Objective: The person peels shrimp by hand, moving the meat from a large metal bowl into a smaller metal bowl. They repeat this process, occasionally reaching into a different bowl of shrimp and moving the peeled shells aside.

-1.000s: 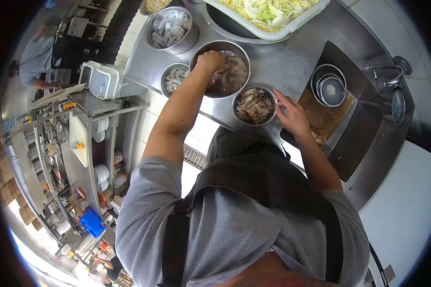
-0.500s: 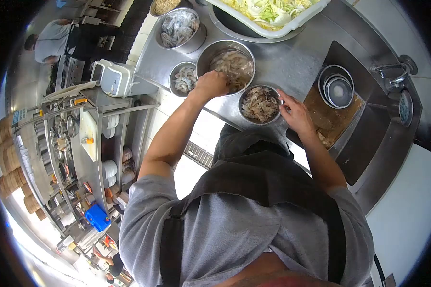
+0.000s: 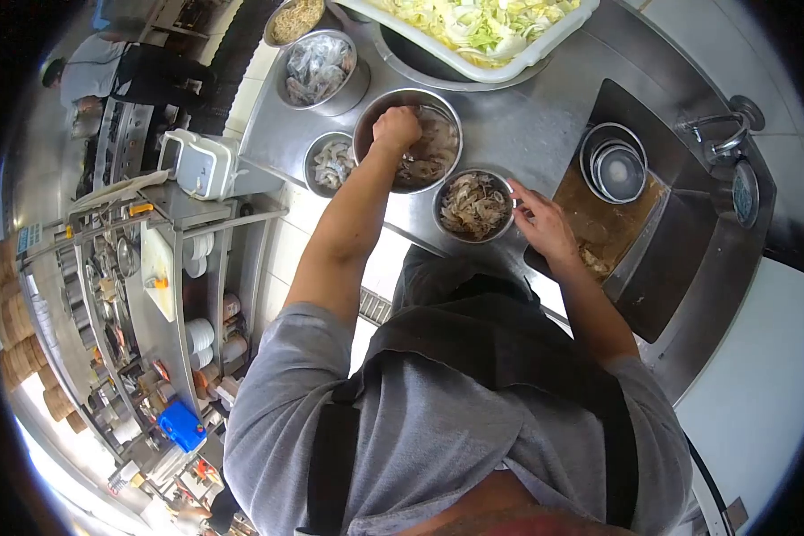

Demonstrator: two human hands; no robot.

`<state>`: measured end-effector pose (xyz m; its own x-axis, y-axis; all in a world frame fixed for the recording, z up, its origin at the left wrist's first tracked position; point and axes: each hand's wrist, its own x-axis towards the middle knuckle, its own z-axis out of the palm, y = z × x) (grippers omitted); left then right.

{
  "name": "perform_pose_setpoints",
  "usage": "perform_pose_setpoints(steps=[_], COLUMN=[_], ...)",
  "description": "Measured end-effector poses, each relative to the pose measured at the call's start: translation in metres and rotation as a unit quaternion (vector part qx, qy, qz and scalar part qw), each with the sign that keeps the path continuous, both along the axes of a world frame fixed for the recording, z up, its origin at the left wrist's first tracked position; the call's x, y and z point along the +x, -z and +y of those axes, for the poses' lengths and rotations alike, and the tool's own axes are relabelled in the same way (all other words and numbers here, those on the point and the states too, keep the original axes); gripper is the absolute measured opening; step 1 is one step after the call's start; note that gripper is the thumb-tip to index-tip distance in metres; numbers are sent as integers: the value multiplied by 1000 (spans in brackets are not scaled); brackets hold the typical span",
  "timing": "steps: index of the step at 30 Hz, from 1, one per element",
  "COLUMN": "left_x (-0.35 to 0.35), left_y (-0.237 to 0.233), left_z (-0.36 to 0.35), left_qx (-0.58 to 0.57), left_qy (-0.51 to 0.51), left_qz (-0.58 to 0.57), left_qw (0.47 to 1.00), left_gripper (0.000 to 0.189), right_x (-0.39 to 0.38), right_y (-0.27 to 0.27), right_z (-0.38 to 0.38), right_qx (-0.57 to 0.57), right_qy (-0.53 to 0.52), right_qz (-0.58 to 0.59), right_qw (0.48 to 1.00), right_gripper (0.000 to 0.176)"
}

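My left hand [image 3: 397,128] is down inside a metal bowl [image 3: 456,116] of shrimp [image 3: 436,143] in cloudy liquid. Its fingers curl under, and whatever they hold is hidden. My right hand [image 3: 542,221] has its fingers stretched out, their tips touching the right rim of a smaller metal bowl [image 3: 438,226]. Brownish shrimp shells and heads [image 3: 473,205] fill that bowl. Left of the shrimp bowl stands a small bowl [image 3: 309,181] with pale peeled shrimp [image 3: 333,163].
Behind are a metal pot [image 3: 353,93] with plastic-wrapped contents and a white tub [image 3: 518,68] of chopped cabbage. On the right, nested metal bowls [image 3: 618,165] sit in the sink [image 3: 661,259] near a faucet [image 3: 732,134]. Another person [image 3: 98,71] stands far left.
My left hand has moved from the near side of the shrimp bowl farther in, toward its back left. My right hand stays at the shell bowl. The whole view has shifted slightly.
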<state>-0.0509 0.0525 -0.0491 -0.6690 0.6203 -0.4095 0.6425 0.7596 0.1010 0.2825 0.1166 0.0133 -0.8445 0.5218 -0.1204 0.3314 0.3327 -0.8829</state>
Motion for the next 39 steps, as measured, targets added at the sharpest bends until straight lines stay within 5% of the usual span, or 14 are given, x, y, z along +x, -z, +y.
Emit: perform_pose_setpoints(steps=[3, 9, 12, 15, 20, 23, 30, 39], left_x=[-1, 8, 26, 42, 89, 113, 136, 148], left_y=[4, -12, -45, -69, -98, -117, -102, -110], left_z=[0, -41, -62, -74, -77, -77, -88, -92], left_qx=[-6, -44, 31, 117, 168, 307, 367, 301], left_qy=[-28, 179, 155, 237, 182, 107, 1, -13], left_qz=[-7, -24, -44, -17, -1, -161, -311, -319], left_qw=[1000, 983, 986, 964, 969, 932, 877, 899], left_gripper=[34, 27, 22, 17, 19, 49, 35, 23], right_x=[0, -6, -18, -38, -75, -78, -54, -36], right_y=[-1, 0, -5, -17, -34, -37, -34, -37], right_z=[4, 8, 4, -3, -15, -19, -23, -25], right_qx=[13, 28, 34, 82, 197, 216, 149, 196], right_qy=[2, 4, 3, -29, -71, -89, -68, -69], right_qz=[-3, 9, 13, 62, 157, 109, 108, 39], right_qw=[1000, 1000, 999, 994, 965, 966, 981, 977], right_gripper=[53, 50, 44, 39, 31, 26, 20, 24])
